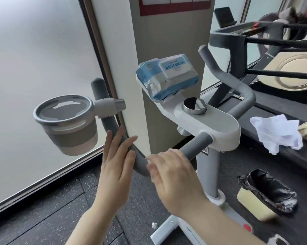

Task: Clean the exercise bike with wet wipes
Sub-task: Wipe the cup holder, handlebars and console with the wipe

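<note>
While the straight fingers of the left hand [116,163] are laid flat against the grey foam of the left handlebar [112,131], nothing is gripped by them; the right hand [174,172] is loosely curled over the bend of the same bar, with a sliver of white showing at its fingertips [150,160], and whether a wipe is held there cannot be told. Just above the hands, the pack of wet wipes [167,76] is propped on the white console [211,124] of the exercise bike, its lid closed, behind the round metal knob [194,105]. A grey cup holder [66,121] is clamped to the left handlebar, well above the hands. To the right, a crumpled white wipe [276,133] is seen, apparently in mid-air, near a small bin lined with a black bag [267,193] on the floor, which suggests that at least one wipe has been used. The task is judged to be under way but not finished: no difference between cleaned and uncleaned surfaces can be made out, so the right handlebar [225,75], the console and the post may be left to do. The bike looks pale grey and white, with no grime visible.
</note>
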